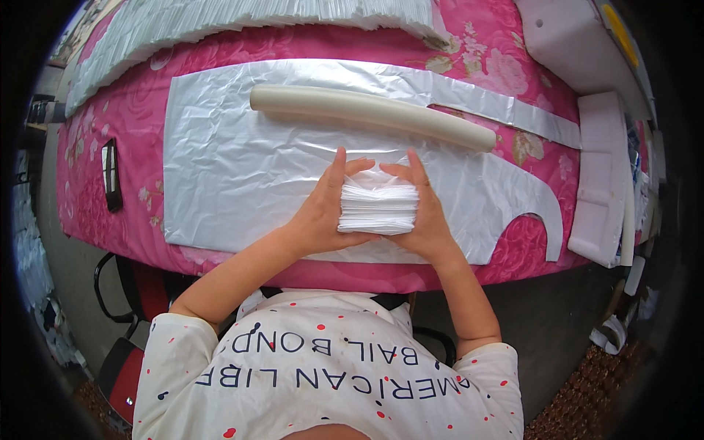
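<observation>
Between my two hands is a small stack of thin white folded sheets, its layered edges facing me. My left hand presses against the stack's left side, thumb low and fingers curved toward its far edge. On the opposite side my right hand grips it in the same way. Beneath them a silvery-white plastic sheet lies spread out, wrinkled, with strap-like strips and a curved cutout at its right end. Across its far half rests a long cream-coloured tube, beyond my fingertips.
A pink flowered cloth covers the table. Along the far edge runs a long row of white folded sheets. A dark narrow object lies at left. White foam pieces stand at the right edge. Below left is a red-and-black chair.
</observation>
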Motion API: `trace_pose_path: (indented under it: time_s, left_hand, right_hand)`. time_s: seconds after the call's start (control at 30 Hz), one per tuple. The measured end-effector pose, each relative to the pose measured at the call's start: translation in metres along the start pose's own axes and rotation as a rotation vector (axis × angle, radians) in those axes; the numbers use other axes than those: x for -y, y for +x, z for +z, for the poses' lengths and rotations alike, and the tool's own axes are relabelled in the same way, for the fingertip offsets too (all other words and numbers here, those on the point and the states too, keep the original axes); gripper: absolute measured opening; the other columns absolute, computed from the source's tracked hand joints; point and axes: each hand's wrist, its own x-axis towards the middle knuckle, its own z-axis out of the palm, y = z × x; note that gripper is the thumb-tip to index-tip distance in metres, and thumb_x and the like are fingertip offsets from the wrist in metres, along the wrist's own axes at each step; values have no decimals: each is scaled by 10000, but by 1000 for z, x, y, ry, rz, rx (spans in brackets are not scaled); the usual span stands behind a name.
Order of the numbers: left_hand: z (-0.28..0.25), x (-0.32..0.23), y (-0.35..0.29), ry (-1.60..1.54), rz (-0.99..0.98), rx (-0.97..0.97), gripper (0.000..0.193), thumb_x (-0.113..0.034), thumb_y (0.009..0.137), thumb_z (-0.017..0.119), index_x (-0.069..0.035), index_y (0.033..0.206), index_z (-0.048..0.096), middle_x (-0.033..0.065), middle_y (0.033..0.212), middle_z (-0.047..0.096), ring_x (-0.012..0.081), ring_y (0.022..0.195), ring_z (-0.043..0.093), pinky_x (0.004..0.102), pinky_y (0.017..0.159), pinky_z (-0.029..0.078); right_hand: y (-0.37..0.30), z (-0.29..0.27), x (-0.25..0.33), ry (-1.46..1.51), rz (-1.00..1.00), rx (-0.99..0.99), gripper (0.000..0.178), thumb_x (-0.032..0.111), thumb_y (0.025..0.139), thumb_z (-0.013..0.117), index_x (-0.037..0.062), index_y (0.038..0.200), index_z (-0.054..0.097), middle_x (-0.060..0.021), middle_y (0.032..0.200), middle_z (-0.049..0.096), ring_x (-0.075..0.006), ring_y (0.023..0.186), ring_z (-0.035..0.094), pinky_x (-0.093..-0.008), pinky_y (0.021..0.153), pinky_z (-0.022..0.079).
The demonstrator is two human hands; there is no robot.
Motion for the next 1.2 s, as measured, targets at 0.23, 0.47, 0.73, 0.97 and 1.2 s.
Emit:
trace_pose_path:
  time_s: [0.23,0.47,0.73,0.97,1.2]
  left_hand:
    - [8,1,-4,63,-67,-24,1233,-157,611,803,-31,1397,-138,204,1275,436,354,1109,464,418,978,332]
    - [10,4,0,62,-28,-58,1180,-135,623,758,-23,1399,-124,187,1264,430,358,1093,438,427,935,363]
    - [12,1,0,85,-88,-75,1156,-147,624,753,-5,1399,-92,174,1235,432,356,1076,437,435,919,369]
    - [13,1,-1,117,-89,-84,1095,-139,604,784,7,1394,40,175,1194,463,343,1075,466,426,935,362]
    - [13,5,-9,186,-10,-63,908,-94,581,789,-37,1302,240,163,1162,481,341,1065,489,489,1014,285]
  right_hand:
    - [-3,-12,3,-214,58,11,1068,197,547,805,48,1404,185,-141,1325,400,-323,1201,382,-401,1013,302]
    - [-5,1,57,-787,-156,182,1022,513,584,720,46,1380,280,-165,1436,251,-317,1350,197,-455,1088,103]
    - [12,0,38,-779,-199,257,997,488,566,728,49,1357,308,-147,1411,291,-284,1322,250,-429,1093,152]
    - [18,-32,22,-506,-142,183,939,174,583,777,42,1368,278,-163,1300,410,-319,1201,393,-404,1003,324]
    - [-1,-19,-2,-141,-101,57,1001,80,563,780,28,1390,219,-94,1129,550,-299,1013,506,-360,884,422]
